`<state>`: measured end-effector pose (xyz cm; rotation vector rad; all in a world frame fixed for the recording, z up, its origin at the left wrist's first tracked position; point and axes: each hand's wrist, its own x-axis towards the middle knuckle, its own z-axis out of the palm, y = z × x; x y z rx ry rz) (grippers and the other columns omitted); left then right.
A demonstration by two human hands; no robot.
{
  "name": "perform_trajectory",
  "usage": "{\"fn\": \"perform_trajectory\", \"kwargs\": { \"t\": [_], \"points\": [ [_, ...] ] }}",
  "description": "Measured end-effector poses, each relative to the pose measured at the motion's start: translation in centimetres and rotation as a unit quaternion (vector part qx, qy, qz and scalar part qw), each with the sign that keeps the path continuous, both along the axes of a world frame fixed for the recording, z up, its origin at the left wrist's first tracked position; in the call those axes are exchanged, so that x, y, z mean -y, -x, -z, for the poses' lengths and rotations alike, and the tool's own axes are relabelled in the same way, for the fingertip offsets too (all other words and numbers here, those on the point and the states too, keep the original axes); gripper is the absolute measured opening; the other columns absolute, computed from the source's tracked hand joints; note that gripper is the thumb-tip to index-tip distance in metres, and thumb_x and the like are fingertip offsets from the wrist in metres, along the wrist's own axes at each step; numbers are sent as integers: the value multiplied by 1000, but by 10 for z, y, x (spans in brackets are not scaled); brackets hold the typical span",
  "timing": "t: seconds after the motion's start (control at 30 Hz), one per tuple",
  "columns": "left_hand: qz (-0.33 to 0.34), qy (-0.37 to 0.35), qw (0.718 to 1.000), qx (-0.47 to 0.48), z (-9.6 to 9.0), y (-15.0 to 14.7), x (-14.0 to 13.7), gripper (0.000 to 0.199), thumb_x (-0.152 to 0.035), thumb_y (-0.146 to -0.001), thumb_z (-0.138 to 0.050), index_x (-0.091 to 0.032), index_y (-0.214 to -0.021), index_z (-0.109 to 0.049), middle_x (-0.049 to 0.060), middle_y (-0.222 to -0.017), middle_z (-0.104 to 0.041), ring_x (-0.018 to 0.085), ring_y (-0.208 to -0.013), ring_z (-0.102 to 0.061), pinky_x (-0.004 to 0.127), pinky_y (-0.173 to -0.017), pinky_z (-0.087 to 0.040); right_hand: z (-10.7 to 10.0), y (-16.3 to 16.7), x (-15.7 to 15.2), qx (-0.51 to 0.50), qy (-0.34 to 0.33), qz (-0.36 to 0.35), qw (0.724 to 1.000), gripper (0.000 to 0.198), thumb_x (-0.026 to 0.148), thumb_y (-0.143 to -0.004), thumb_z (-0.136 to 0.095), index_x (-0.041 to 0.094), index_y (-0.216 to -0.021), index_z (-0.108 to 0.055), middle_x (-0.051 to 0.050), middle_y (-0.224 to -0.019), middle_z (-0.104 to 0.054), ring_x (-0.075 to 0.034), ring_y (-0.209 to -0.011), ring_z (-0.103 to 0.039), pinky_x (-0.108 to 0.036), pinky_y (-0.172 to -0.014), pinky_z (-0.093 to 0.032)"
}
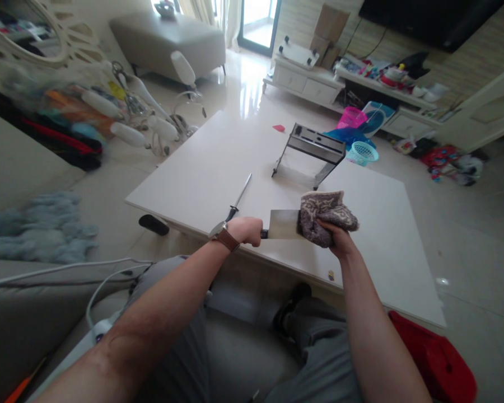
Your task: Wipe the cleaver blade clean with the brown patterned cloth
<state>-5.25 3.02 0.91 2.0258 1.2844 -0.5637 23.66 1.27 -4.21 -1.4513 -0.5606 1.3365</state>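
Observation:
My left hand [247, 230], with a watch on its wrist, is closed around the dark handle of a cleaver [283, 225]. The broad blade points to the right above the near edge of the white table. Bunched in my right hand [339, 238] is a brown patterned cloth [324, 215], which covers the far end of the blade. A sharpening steel [240, 196] with a black handle lies on the table just beyond my left hand. Farther back stands a knife block [317, 143] on thin legs, with slots in its top.
The white table [185, 184] spans the middle. A small red piece [279, 128] lies near its far edge, and a small sticker [331, 275] is at the near edge. A red stool [434, 358] stands at lower right. Baskets [362, 153] and a TV cabinet [302, 84] are behind.

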Motion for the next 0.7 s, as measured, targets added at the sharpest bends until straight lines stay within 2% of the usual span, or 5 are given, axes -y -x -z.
{"fn": "perform_trajectory", "kwargs": {
  "t": [0.13, 0.37, 0.53, 0.6, 0.7],
  "points": [
    [8, -5, 1000, -18, 2, 2, 0, 30, -22, -64, -69, -11, -91, -77, 17, -89, -78, 28, -77, -73, 33, -66, -56, -3, 0, 4, 2, 25, -22, 999, 43, 16, -51, -94, 19, -90, -77, -3, -98, -81, -23, -86, -77, -36, -82, -67],
    [2, -59, 998, -8, 0, -1, 1, 45, -25, -70, -68, -11, -113, -74, 21, -107, -76, 32, -97, -73, 35, -75, -58, -1, 7, -3, -13, -60, 51, 997, 51, 19, -49, -95, 21, -96, -75, -2, -104, -79, -24, -102, -74, -42, -100, -61],
    [2, -61, 998, 17, 3, -7, 0, 42, -27, -72, -67, -13, -111, -74, 20, -108, -76, 31, -96, -74, 33, -75, -58, -4, 10, -9, -14, -121, 133, 984, 49, 23, -51, -94, 20, -96, -75, -1, -109, -78, -22, -107, -73, -40, -105, -58],
    [4, -55, 998, 24, 3, -9, 1, 41, -28, -72, -67, -13, -109, -74, 19, -109, -76, 30, -96, -74, 33, -75, -58, -3, 8, -9, -19, -126, 137, 982, 47, 24, -53, -92, 20, -96, -75, -1, -109, -79, -22, -108, -73, -39, -104, -59],
    [3, -46, 999, 10, 3, -12, 2, 37, -27, -72, -68, -13, -106, -75, 18, -109, -76, 28, -95, -74, 32, -76, -58, -3, 5, -8, -26, -96, 106, 989, 46, 24, -53, -92, 20, -97, -76, -2, -108, -79, -22, -106, -73, -39, -101, -61]
  ]
}}
